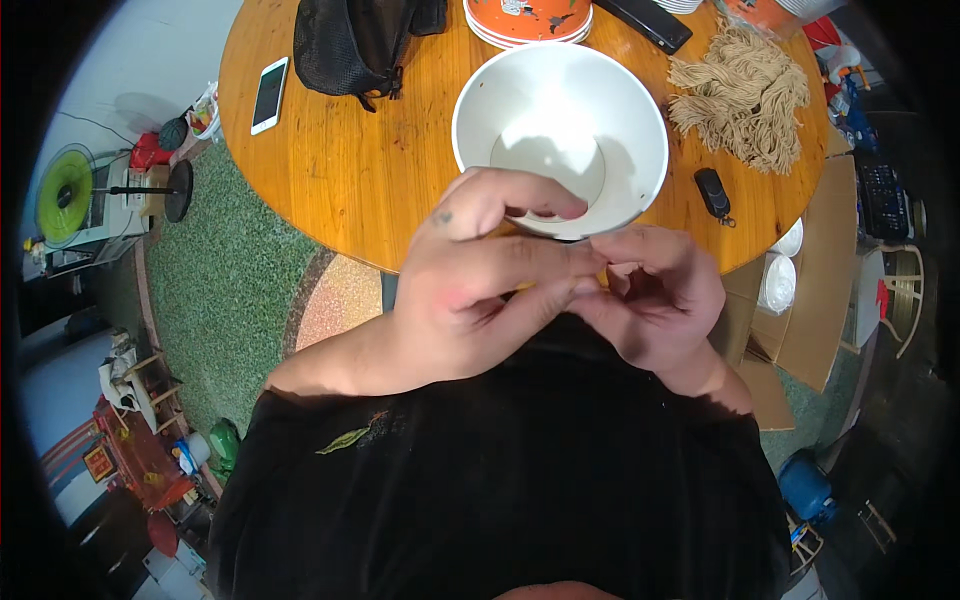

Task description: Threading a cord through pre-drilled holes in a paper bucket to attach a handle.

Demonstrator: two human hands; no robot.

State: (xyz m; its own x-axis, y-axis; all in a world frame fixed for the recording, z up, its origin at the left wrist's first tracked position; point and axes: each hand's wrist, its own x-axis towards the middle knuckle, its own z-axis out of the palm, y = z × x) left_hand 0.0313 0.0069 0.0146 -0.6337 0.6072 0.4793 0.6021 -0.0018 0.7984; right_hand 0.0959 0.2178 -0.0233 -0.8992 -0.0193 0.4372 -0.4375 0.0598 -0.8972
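Item: I see left hand and right hand, fingers pinched together on something small and yellowish, mostly hidden; empty white paper bowl, round wooden surface, unused tan string bundle.

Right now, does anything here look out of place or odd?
Two small things. The white bowl sits at the very edge of the round table, its rim seeming to jut past it, above both hands. And a green leaf clings to the black shirt. Nothing looks spilled or broken.
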